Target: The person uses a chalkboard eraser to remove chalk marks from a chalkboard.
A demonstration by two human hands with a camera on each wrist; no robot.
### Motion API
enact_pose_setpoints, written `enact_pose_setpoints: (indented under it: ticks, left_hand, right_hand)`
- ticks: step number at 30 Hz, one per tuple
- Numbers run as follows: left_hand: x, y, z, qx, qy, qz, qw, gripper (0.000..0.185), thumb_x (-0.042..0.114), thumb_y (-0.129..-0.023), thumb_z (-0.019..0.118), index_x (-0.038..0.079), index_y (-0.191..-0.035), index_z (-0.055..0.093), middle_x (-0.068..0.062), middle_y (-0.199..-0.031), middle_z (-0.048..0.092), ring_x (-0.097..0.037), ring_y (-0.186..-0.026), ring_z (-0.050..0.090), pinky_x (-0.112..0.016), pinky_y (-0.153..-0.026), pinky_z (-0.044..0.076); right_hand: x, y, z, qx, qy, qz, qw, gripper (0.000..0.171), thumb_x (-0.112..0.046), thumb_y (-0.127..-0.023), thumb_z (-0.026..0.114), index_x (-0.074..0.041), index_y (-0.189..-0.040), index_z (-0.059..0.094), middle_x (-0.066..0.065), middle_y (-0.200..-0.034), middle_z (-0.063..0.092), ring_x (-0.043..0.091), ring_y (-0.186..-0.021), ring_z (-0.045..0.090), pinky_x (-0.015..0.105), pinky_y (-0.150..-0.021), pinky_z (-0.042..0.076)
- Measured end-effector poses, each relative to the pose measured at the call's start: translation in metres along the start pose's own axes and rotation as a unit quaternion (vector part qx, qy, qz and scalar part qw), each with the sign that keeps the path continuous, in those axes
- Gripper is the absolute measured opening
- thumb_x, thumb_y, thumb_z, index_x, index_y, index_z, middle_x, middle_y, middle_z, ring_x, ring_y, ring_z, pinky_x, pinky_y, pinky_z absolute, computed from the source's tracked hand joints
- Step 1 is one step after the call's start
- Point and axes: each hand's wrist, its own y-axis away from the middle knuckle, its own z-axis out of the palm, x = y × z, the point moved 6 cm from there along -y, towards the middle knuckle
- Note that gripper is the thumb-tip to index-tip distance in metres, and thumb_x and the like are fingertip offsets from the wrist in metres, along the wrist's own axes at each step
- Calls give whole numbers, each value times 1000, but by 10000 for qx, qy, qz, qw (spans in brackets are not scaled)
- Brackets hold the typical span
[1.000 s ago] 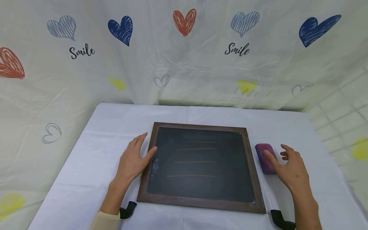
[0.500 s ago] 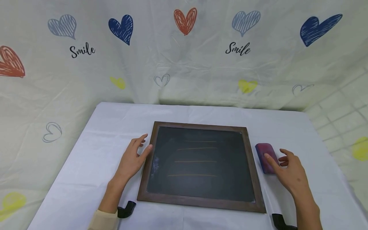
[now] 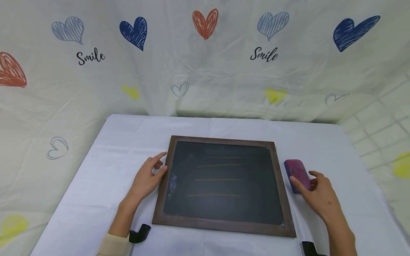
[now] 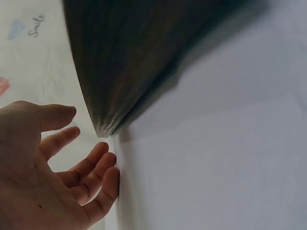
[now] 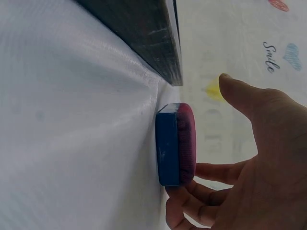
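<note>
A small chalkboard (image 3: 224, 209) in a brown wooden frame lies in the middle of the table, with several thin orange-brown lines drawn across it. My left hand (image 3: 144, 182) is at its left edge, thumb near the frame; in the left wrist view the relaxed fingers (image 4: 91, 179) hold nothing. To the right of the board lies a chalkboard eraser (image 3: 298, 172), pink-purple pad up on a blue base. My right hand (image 3: 321, 199) reaches over its near right side. The right wrist view shows fingers (image 5: 192, 203) right at the eraser's end, with the thumb raised apart from it.
A white cloth (image 3: 224, 126) covers the table. Behind it hangs a pale curtain (image 3: 224, 71) printed with hearts and "Smile". A black strap-like piece (image 3: 140, 233) shows by my left wrist, and another black piece (image 3: 309, 248) by my right.
My left thumb has drawn back leftward from over the board to its frame edge. My right hand has moved slightly left and down, its fingers closer around the eraser. Board and eraser stay put.
</note>
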Motion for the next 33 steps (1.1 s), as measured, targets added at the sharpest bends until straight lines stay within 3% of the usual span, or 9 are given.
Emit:
enact_pose_setpoints:
  ticks: [9,16,24,31,33]
  left_hand:
    - [-3,0,1,6,-31,128,9999,54,20,-103,66,16,-155,50,-13,-117,66,-31,-115,61,-37,-82,49]
    - [-3,0,2,-23,-46,105,9999,56,19,-102,67,16,-155,50,-12,-116,67,-31,-113,60,-35,-80,47]
    - [-1,0,3,-81,-36,173,9998,58,19,-101,69,15,-155,49,-14,-118,66,-30,-113,60,-32,-79,46]
    - [-3,0,4,-54,-132,235,9996,58,17,-100,69,13,-154,51,-15,-118,66,-31,-112,60,-31,-78,46]
    - [-4,-1,4,-55,-151,233,9996,58,17,-100,69,14,-154,51,-14,-118,66,-30,-112,60,-31,-79,46]
  right_hand:
    - [1,-1,3,-174,73,-30,9998,104,-59,-91,72,23,-143,35,42,-125,54,45,-99,63,48,-74,60]
    - [4,-2,6,-88,158,-170,9997,93,-49,-88,80,23,-133,43,40,-117,56,42,-94,61,47,-75,57]
    - [7,-1,2,370,115,-293,9988,69,-27,-85,83,26,-119,55,38,-101,65,35,-82,63,28,-63,44]
    - [9,5,-5,616,-154,334,9974,71,-31,-91,72,20,-134,49,39,-120,58,43,-97,60,23,-65,41]
    - [8,8,-9,845,-367,427,9948,69,-30,-93,69,17,-139,49,38,-126,57,35,-97,62,17,-64,39]
